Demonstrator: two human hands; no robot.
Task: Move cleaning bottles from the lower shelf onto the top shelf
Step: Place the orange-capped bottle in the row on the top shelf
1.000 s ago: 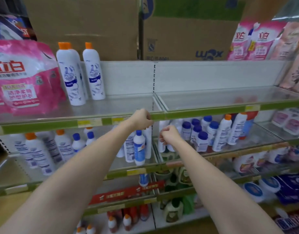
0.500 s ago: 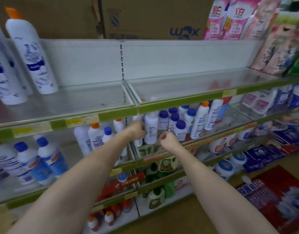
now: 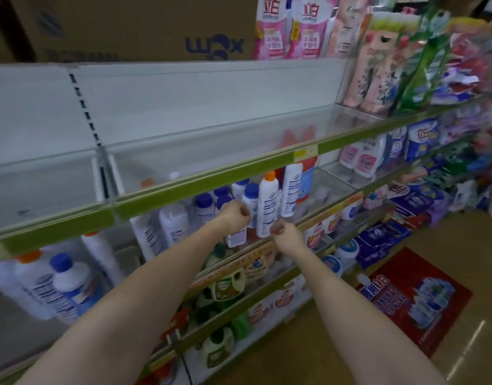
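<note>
Both bare forearms stretched forward and upward, converging toward the middle of the view. Left grip [image 3: 236, 215] with fingers curled into a loose fist, knuckles up, holding nothing that can be seen; right grip [image 3: 285, 234] just beside and slightly below it, likewise curled, back of the hand facing up. Wrists straight, the two fists close together but apart.

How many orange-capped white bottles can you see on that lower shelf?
4 orange-capped white plastic bottles: one tall at centre, another further left, half hidden, and two at far left. Others may be hidden.
</note>
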